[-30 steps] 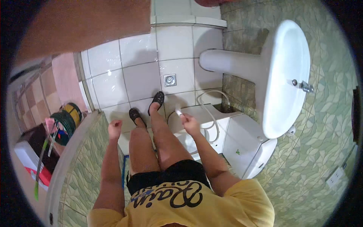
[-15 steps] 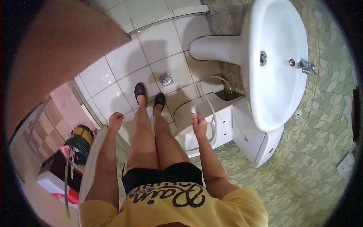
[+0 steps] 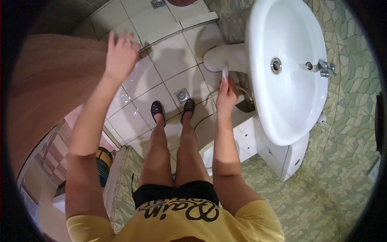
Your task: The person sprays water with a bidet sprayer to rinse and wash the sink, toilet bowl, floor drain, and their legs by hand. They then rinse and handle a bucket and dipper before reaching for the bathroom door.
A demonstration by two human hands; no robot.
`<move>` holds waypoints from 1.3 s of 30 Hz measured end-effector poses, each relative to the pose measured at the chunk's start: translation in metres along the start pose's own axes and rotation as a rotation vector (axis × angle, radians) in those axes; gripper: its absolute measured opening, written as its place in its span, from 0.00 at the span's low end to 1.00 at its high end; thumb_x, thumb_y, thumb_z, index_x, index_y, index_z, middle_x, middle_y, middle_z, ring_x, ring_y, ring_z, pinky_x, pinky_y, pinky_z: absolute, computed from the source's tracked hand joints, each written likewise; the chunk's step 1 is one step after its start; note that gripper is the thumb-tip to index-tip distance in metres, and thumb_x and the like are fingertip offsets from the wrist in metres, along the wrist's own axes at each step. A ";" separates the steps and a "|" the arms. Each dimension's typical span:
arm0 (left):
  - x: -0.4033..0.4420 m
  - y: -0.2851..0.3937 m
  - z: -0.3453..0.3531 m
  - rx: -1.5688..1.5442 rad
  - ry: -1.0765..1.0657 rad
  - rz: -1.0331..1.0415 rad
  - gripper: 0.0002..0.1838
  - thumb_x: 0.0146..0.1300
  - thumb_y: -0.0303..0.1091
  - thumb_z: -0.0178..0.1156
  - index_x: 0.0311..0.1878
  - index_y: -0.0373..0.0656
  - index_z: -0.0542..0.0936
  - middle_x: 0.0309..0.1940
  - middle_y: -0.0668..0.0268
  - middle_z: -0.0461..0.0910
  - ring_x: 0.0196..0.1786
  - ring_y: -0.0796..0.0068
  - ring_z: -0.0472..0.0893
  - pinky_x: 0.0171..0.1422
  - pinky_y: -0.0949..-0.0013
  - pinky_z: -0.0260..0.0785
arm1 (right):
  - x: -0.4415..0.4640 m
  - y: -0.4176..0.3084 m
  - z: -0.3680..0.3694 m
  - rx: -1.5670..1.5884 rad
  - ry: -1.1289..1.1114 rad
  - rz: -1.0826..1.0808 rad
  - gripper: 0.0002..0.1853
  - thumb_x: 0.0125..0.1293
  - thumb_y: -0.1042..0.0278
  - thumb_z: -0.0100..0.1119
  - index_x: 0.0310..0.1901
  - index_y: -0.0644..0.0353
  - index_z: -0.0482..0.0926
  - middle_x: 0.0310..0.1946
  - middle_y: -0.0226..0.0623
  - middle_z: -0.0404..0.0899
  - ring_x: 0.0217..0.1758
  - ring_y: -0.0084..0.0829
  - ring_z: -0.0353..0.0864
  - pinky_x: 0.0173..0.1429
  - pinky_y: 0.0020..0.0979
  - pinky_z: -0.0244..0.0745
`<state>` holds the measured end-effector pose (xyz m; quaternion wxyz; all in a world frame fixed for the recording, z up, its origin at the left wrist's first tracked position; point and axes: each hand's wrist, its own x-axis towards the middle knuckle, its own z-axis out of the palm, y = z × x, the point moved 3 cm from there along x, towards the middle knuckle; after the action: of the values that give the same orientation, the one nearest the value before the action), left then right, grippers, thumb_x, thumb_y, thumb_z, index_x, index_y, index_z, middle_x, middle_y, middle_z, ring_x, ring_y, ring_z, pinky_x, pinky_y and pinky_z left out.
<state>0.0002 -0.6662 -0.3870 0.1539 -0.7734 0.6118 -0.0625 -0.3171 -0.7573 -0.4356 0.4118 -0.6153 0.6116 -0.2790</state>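
My left hand [image 3: 122, 56] is raised on the left with its fingers apart. It appears in front of the edge of a brown panel [image 3: 60, 76], perhaps a door; I cannot tell whether they touch. My right hand [image 3: 227, 97] is closed round a slim whitish object [image 3: 225, 71] that points away from me. Its kind is not clear. Beyond that hand stands the sink's white pedestal [image 3: 225, 56], and the white washbasin [image 3: 292, 97] with its metal tap [image 3: 325, 68] is to its right.
A white toilet [image 3: 246, 139] stands beside my right forearm, with a pale hose [image 3: 243, 89] behind it. A metal drain [image 3: 182, 95] is set in the tiled floor [image 3: 161, 64] near my dark shoes. A raised tile ledge [image 3: 199, 20] crosses the far floor.
My left hand has risen far forward and its fingers have spread. My right hand has moved forward and slightly right, with the whitish object still in it. The view has shifted slightly.
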 end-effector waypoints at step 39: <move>-0.443 0.102 0.080 -0.367 -1.136 -0.241 0.19 0.60 0.43 0.50 0.53 0.47 0.74 0.54 0.62 0.72 0.59 0.60 0.69 0.62 0.42 0.50 | 0.134 -0.037 -0.431 0.130 1.080 -0.221 0.18 0.58 0.65 0.62 0.41 0.71 0.70 0.35 0.41 0.75 0.34 0.32 0.71 0.42 0.30 0.69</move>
<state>-0.1792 -0.2461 -0.4537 0.3121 -0.7636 0.3429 0.4494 -0.6494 -0.9630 -0.2080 0.0453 -0.4185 0.6491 -0.6336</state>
